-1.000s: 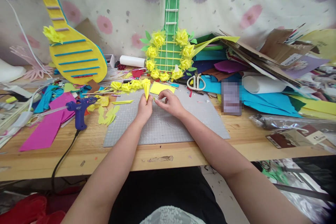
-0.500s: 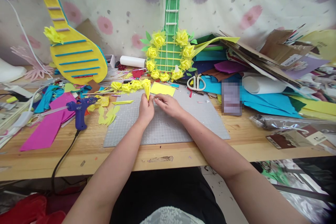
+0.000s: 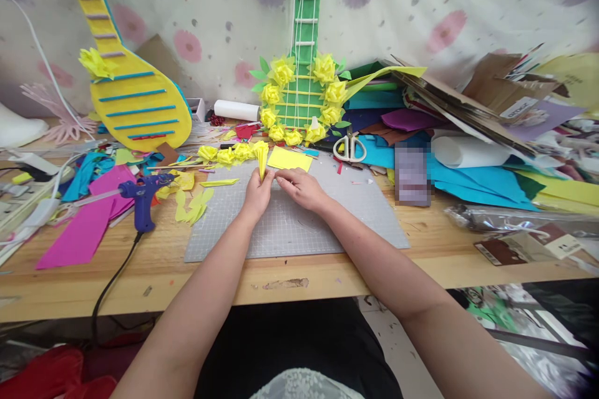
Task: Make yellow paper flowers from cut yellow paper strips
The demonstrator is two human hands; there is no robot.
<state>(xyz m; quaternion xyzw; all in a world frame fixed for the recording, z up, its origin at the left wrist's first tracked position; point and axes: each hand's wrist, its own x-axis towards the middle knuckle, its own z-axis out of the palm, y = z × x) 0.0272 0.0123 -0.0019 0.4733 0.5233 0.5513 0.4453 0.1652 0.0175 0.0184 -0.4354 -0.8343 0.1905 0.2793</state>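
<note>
The pleated yellow paper (image 3: 262,162) stood in the left hand (image 3: 257,192), above the upper part of the grey cutting mat (image 3: 290,240); its long axis ran nearly upright, its wider, fanned end pointing to twelve o'clock, away from the person, and its narrow end down into the grip; the left hand was closed round that lower end, with its thumb on the side towards three o'clock. The right hand (image 3: 302,189) lay just beside it at three o'clock, fingers bent together and pointing to ten, tips close to the left thumb; whether they pinched anything could not be told. Seen from the two hands, a flat yellow sheet (image 3: 294,160) lay near at one o'clock; a row of yellow paper flowers (image 3: 226,156) at ten; a slim yellow strip (image 3: 221,182) at nine, lying lengthwise from nine to three; a blue glue gun (image 3: 143,202) farther off at nine, on the wooden counter (image 3: 161,265); white-handled scissors (image 3: 345,154) at two; a green guitar model (image 3: 303,65), flower-trimmed, at twelve.
</note>
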